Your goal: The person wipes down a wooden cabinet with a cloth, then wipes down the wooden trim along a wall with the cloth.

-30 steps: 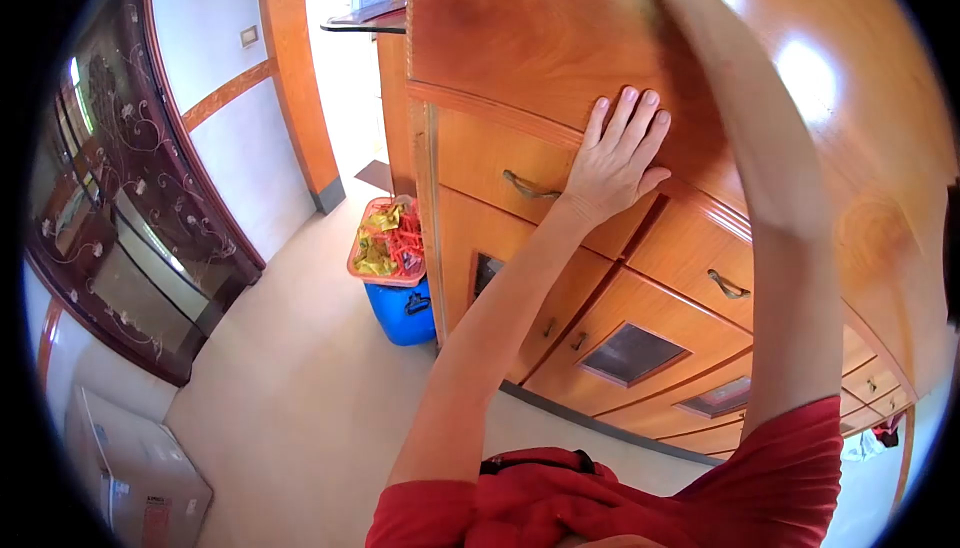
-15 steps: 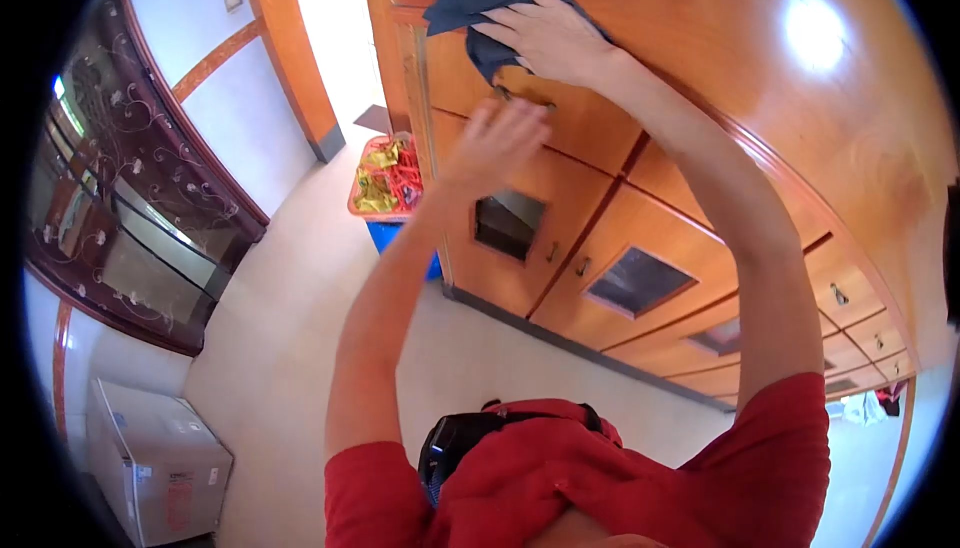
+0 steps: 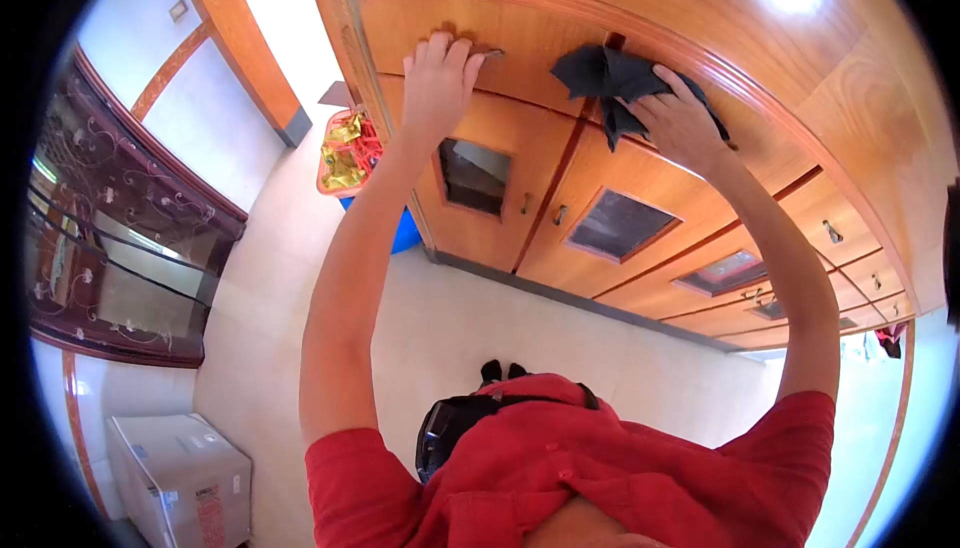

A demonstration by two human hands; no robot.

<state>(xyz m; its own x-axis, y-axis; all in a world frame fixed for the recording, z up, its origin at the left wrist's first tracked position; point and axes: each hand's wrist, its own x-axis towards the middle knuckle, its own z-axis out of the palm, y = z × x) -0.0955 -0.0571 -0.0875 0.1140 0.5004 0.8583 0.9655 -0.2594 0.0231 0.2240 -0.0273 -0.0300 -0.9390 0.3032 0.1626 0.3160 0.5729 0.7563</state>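
Observation:
A long wooden cabinet (image 3: 510, 133) with drawers and glass-paned doors fills the upper middle and right. My left hand (image 3: 438, 83) is at the leftmost top drawer, its fingers curled round the drawer's metal handle (image 3: 490, 53). Further right, my right hand (image 3: 682, 123) presses a dark cloth (image 3: 610, 78) against the front of the neighbouring top drawer, just under the cabinet's top edge. The cloth hangs bunched to the left of the fingers and covers part of that drawer, and its handle does not show.
A basket (image 3: 345, 153) with red and yellow things rests on a blue container (image 3: 405, 233) beside the cabinet's left end. A grey box (image 3: 185, 478) stands at lower left. A dark patterned glass door (image 3: 120, 228) is on the left, with a doorway post (image 3: 240, 38) behind.
My right hand has moved the cloth from the cabinet's left end rightward and down onto a drawer front. My left hand has come off the cabinet top edge and closed on the left drawer's handle.

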